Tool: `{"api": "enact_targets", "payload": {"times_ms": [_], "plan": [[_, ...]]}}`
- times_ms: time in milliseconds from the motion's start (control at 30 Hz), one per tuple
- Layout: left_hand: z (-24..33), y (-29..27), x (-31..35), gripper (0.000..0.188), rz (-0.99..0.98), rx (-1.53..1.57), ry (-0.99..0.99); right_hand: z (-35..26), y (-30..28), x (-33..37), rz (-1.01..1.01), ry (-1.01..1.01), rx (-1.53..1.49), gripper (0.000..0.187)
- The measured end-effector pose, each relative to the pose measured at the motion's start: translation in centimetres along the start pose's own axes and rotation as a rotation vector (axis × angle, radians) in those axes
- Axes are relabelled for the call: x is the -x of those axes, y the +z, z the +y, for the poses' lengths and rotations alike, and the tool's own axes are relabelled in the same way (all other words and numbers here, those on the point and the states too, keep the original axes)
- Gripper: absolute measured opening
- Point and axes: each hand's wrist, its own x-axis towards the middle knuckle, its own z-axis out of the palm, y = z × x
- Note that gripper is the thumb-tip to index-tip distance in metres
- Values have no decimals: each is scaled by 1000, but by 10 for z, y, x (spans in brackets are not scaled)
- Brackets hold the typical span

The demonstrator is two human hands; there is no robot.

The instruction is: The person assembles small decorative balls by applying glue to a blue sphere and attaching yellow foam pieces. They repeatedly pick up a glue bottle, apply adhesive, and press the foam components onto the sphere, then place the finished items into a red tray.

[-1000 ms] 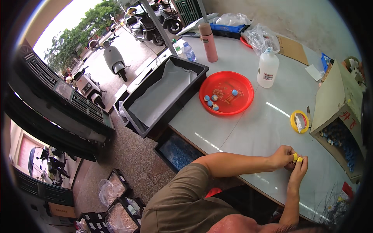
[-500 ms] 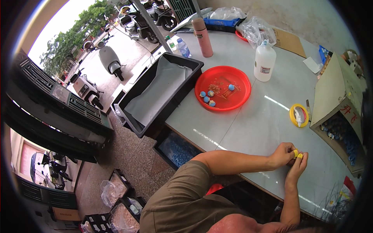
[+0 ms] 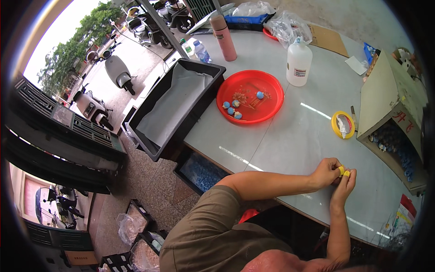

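Two yellow pieces (image 3: 341, 171), maybe fingertip wraps, sit side by side where left hand (image 3: 325, 175) and right hand (image 3: 343, 190) meet over the bench (image 3: 290, 149). Grip narrow, tips pinched together; can't tell if anything's between, no long axis readable. Yellow tape roll (image 3: 335, 127) lies flat just beyond, left hand slightly nearer. Red tray (image 3: 272, 111) well apart, further left.

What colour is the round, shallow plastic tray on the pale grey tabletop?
The tray is bright red, shown best in the head view.
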Motion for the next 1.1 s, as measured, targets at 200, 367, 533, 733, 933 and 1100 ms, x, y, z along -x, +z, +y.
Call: {"api": "enact_targets", "payload": {"times_ms": [200,367,533,733,933,1100], "plan": [[-11,-4,-6,19,-15,-18,40,-2,3,0,15,16,-42,23],[-7,-2,-5,19,-12,-17,31,-1,2,0,25,3,-27,23],[-8,-4,-6,17,-23,-10,34,-8,5,1,24,18,-19,23],[0,-4,0,16,-28,-26,14,2,3,1,24,-10,-22,22],[-2,-3,-1,17,-52,-10,42,3,1,1,33,-39,-62,19],[8,-7,-9,24,26,-113,185,-20,1,3,89,200,-206,15]]}}
